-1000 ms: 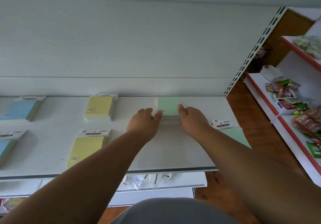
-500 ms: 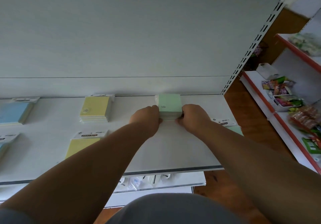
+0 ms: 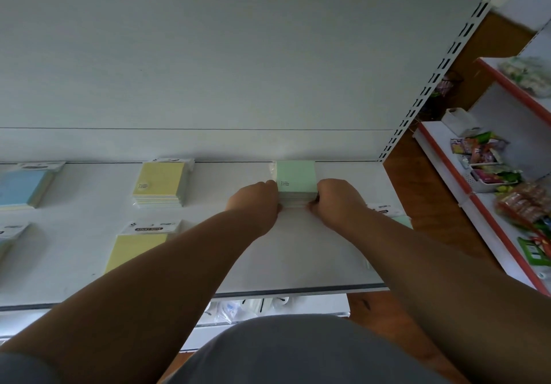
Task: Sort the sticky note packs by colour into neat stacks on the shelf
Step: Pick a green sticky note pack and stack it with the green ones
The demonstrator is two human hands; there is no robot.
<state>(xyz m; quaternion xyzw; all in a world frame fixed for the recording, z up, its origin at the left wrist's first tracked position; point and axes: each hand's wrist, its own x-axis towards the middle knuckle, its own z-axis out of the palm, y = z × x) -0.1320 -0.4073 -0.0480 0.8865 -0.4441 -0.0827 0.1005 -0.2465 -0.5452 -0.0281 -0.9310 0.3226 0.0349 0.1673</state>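
A stack of green sticky note packs (image 3: 295,178) stands at the back of the white shelf (image 3: 208,252), right of centre. My left hand (image 3: 256,201) grips its left side and my right hand (image 3: 337,201) grips its right side, fingers curled round the stack's front corners. A yellow stack (image 3: 161,184) stands at the back left, with a single yellow pack (image 3: 137,246) in front of it. A blue stack (image 3: 24,186) sits at the far left. Another green pack (image 3: 401,219) lies at the right, mostly hidden by my right forearm.
A partly cut-off blue pack (image 3: 9,234) lies at the left edge. The shelf's perforated upright (image 3: 429,82) rises on the right. Beyond it, red-edged shelves (image 3: 477,192) hold snack packets. A lower shelf (image 3: 268,306) with white items shows below the front edge.
My hands have closed in on the green stack from both sides and now squeeze it, fingers curled round its front corners. The view has shifted slightly left.
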